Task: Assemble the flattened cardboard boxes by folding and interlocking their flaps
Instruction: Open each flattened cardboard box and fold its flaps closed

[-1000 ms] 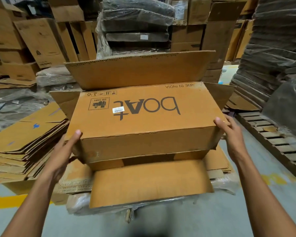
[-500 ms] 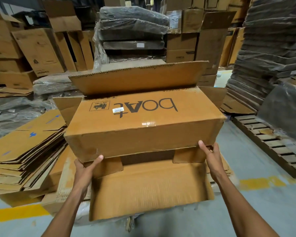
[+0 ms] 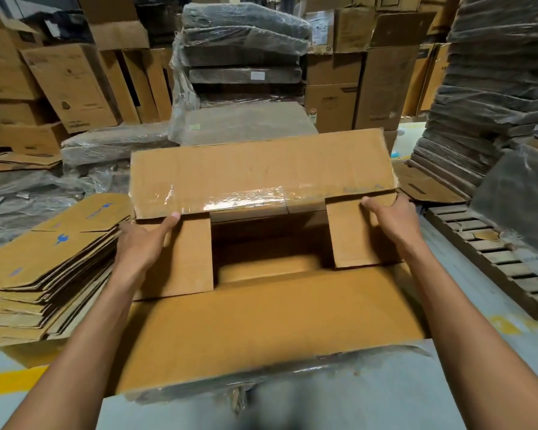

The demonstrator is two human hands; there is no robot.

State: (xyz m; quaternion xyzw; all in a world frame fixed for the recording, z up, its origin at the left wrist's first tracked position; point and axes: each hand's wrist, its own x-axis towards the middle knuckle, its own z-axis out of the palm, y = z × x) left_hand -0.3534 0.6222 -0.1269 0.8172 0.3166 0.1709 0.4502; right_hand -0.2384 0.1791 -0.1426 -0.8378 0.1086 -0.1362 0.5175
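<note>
Pressing two short flaps inward over the open end of the cardboard box (image 3: 261, 243), sitting directly beneath and between both sets of fingers. Left hand (image 3: 140, 243) spread flat on the left short flap (image 3: 184, 259), fingers nearly straight and gripping nothing, index fingertip touching the edge of the far long flap (image 3: 261, 169) just beyond it. Right hand (image 3: 392, 221) palm-down on the right short flap (image 3: 354, 240), thumb stretched along that same edge; other fingers hidden past the box corner, so cannot tell whether curled round it. Near long flap (image 3: 261, 321) lying flat, wrist-side of both hands. Judged light, stiff across panels, weak at creases, slick where the old tape (image 3: 239, 200) shines. Best taken at a long flap's free edge, near both ends, to avoid bowing the middle or tearing corners.
</note>
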